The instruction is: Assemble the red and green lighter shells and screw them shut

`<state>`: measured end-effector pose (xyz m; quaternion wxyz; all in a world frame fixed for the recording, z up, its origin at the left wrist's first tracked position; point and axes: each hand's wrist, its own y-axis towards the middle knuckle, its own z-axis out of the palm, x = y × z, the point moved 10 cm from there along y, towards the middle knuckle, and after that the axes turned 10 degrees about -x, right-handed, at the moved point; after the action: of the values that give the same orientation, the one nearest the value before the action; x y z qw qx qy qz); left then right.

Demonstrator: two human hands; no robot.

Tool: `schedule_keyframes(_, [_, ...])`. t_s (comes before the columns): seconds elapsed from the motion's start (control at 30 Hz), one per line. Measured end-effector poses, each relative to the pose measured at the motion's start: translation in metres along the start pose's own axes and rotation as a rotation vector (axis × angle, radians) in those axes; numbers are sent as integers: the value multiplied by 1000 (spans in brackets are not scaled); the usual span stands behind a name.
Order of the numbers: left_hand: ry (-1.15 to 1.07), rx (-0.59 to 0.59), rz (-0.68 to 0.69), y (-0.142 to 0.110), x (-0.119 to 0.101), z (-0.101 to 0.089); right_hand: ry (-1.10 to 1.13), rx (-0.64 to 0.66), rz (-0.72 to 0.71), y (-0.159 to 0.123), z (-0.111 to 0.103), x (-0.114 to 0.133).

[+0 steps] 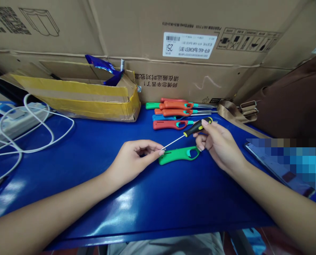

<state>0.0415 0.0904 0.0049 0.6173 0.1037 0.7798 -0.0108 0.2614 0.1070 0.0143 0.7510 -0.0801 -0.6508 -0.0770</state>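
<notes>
My right hand [217, 143] grips the black and yellow handle of a screwdriver [197, 128], whose thin metal shaft slants down to the left. At the shaft's tip, the thumb and forefinger of my left hand [136, 156] are pinched together; whether a small part is also between them is hidden. Just below the shaft, a green long-nosed lighter [177, 156] lies on the blue table [158, 205], its trigger loop beside my right fingers. Farther back, several similar lighters [171, 124] in red, orange, blue and green lie in a pile.
A yellow-taped cardboard box [94, 106] stands at the back left, holding a blue packet [104, 67]. White cables [53, 132] and a power strip [17, 120] lie left. A brown strap [230, 115] and a phone [274, 166] are right. Large cardboard [136, 35] walls the back.
</notes>
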Motion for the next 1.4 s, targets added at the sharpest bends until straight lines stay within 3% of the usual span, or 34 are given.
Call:
schedule_keyframes(0.27, [-91, 6, -73, 2, 2, 3, 12, -2, 10, -1, -1, 0])
schedule_keyframes(0.5, [-125, -72, -168, 5, 6, -5, 54, -41, 5, -1, -4, 3])
schedule_keyframes(0.63, [-336, -118, -243, 7, 12, -8, 103, -46, 5, 1, -6, 8])
schedule_keyframes(0.8, [-645, -114, -430, 3, 25, 1, 118, -28, 9, 0, -4, 9])
schedule_keyframes(1.03, [-807, -148, -567, 1, 33, 6, 79, -5, -4, -3, -1, 7])
schedule_keyframes(1.4, [-854, -170, -599, 1, 36, 4, 20, -14, -34, -3, -1, 6])
